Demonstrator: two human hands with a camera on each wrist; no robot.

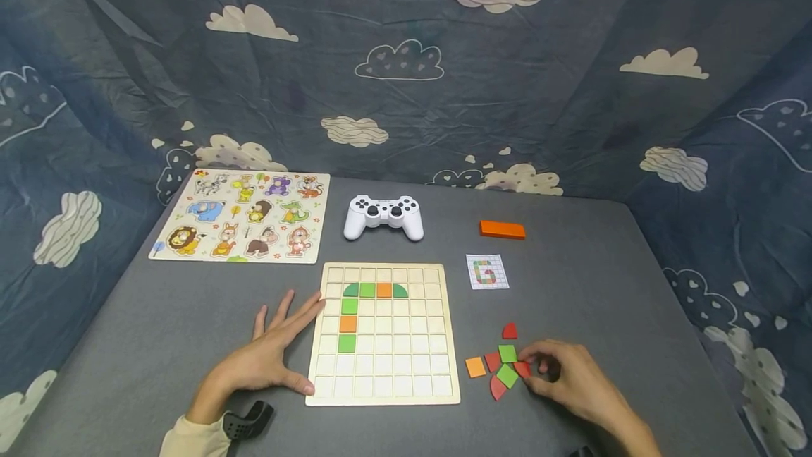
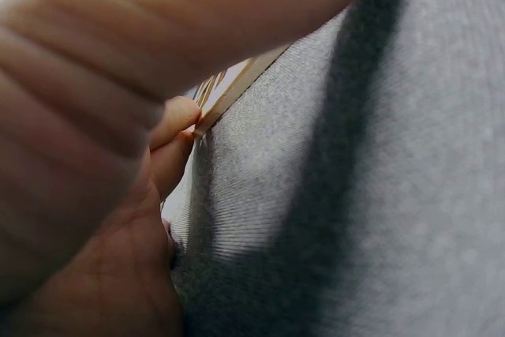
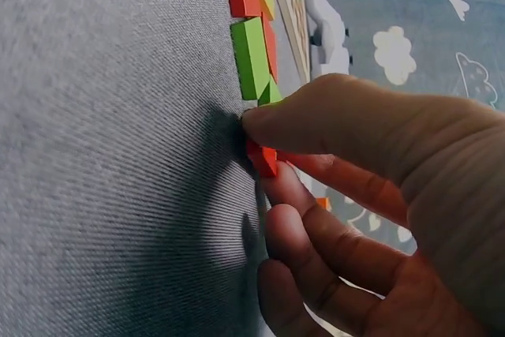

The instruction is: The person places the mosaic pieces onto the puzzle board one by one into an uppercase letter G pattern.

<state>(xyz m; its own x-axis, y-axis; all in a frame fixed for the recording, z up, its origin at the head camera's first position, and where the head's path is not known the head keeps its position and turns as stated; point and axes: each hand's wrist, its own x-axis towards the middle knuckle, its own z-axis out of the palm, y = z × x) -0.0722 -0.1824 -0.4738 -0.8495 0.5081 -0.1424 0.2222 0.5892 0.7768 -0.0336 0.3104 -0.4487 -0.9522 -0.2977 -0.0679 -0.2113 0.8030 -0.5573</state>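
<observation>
A wooden grid board (image 1: 406, 372) carries an arch of green and orange squares, with green quarter-round pieces in its top row. Along the board's left edge, my left hand (image 1: 269, 355) rests with fingers spread, its thumb near the lower corner. In the left wrist view, fingertips of the left hand (image 2: 118, 250) touch the board's side (image 2: 237, 92). My right hand (image 1: 574, 376) pinches a red piece (image 1: 522, 369) between thumb and forefinger, down at table level. Beside it lie green squares (image 1: 507, 376), an orange square (image 1: 475, 367) and several red pieces (image 1: 497, 388).
A small pattern card (image 1: 487, 272) lies beyond the loose pieces, with an orange block (image 1: 502, 230) behind it. A white game controller (image 1: 383, 217) sits behind the board. An animal puzzle board (image 1: 241, 217) occupies the back left. A patterned cloth hangs behind the grey table.
</observation>
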